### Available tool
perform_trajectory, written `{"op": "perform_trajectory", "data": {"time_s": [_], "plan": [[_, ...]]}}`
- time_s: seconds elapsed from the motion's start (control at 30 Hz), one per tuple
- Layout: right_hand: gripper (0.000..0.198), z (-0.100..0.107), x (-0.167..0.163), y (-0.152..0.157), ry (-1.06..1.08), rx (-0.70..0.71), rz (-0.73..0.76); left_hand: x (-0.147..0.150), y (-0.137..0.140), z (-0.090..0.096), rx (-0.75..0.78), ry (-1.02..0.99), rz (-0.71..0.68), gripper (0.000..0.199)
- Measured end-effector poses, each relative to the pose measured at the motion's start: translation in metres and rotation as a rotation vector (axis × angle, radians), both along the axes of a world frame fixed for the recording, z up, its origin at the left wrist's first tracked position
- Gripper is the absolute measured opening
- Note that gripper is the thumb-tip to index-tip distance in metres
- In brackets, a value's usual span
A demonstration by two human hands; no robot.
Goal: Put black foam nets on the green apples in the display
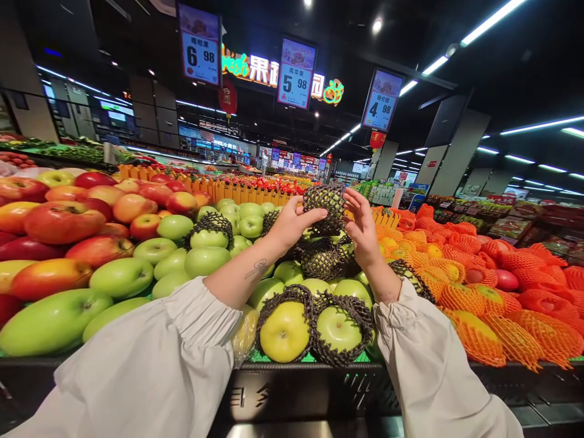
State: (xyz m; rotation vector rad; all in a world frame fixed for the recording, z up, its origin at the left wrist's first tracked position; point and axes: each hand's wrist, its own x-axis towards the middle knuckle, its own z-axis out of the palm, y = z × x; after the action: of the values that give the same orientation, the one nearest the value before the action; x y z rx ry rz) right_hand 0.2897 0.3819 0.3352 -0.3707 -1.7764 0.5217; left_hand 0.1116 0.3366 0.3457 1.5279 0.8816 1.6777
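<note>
Above the green apple pile, a green apple in a black foam net (325, 205) is between my two hands. My left hand (292, 224) grips it from the left, with the thumb across its front. Curved fingers of my right hand (363, 226) hold its right side. Just below is another black-netted apple (322, 260). Nearer me, a yellow-green apple (283, 331) and a green apple (338, 327) sit side by side in black nets at the display's front edge.
Red apples (68, 222) and loose green apples (122, 278) are heaped on the left. Orange-netted fruit (479, 328) and red-netted fruit (542, 267) lie on the right. A black crate edge (314, 386) runs along the front. Price signs (296, 73) hang overhead.
</note>
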Motion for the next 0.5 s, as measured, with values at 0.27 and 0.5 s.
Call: {"op": "perform_trajectory", "data": {"time_s": [0.27, 0.5], "plan": [[0.106, -0.012, -0.002, 0.019, -0.115, -0.038, -0.039, 0.002, 0.001, -0.002, 0.014, -0.039, -0.077, 0.069], [0.083, -0.008, -0.001, 0.014, -0.098, -0.125, -0.116, -0.004, 0.003, 0.000, 0.045, 0.193, -0.126, 0.048]]}}
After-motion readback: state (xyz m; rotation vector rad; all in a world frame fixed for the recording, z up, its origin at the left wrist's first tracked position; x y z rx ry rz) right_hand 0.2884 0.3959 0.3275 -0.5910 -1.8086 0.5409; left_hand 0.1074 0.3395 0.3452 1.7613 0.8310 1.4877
